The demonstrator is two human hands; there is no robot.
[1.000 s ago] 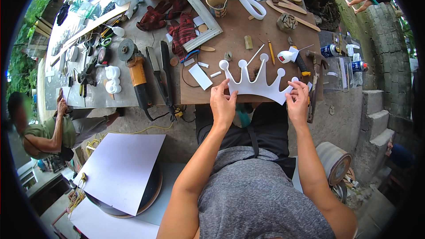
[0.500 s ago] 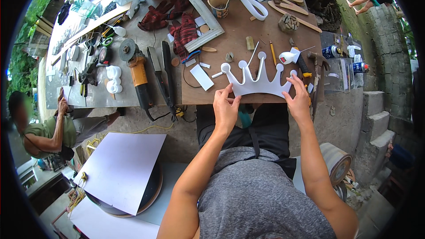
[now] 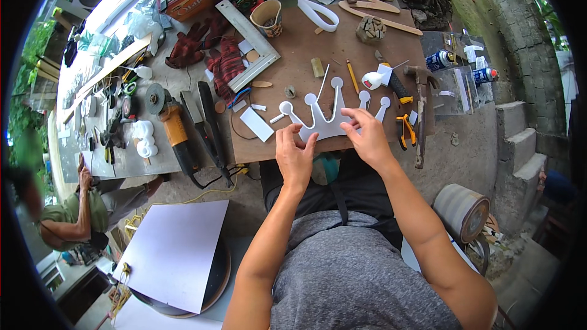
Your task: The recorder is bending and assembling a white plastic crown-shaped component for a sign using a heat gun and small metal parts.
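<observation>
A white crown-shaped piece [image 3: 324, 131] with round-tipped points lies near the table's front edge. My left hand [image 3: 296, 157] is at its lower left corner, thumb and fingers apart; the thumb appears to touch the edge. Over its right half is my right hand [image 3: 370, 139], fingers curved and apart from the thumb, covering part of the piece. I cannot tell whether the right fingertips touch it. A thin white strip [image 3: 322, 83] stands up between two of the points. Right of the crown are a white glue bottle [image 3: 373, 80] and a pencil [image 3: 353, 76].
An angle grinder [image 3: 176, 131] and a flat iron [image 3: 211, 125] lie left, beside a metal square [image 3: 260, 64] and red gloves [image 3: 224, 66]. At right are a hammer [image 3: 420, 116], pliers [image 3: 405, 132] and spray cans [image 3: 440, 59]. Another person [image 3: 70, 211] works at far left.
My right hand has left the crown's right end and moved left over its middle. The left hand's fingers have loosened at the corner. The view has shifted, uncovering the pliers.
</observation>
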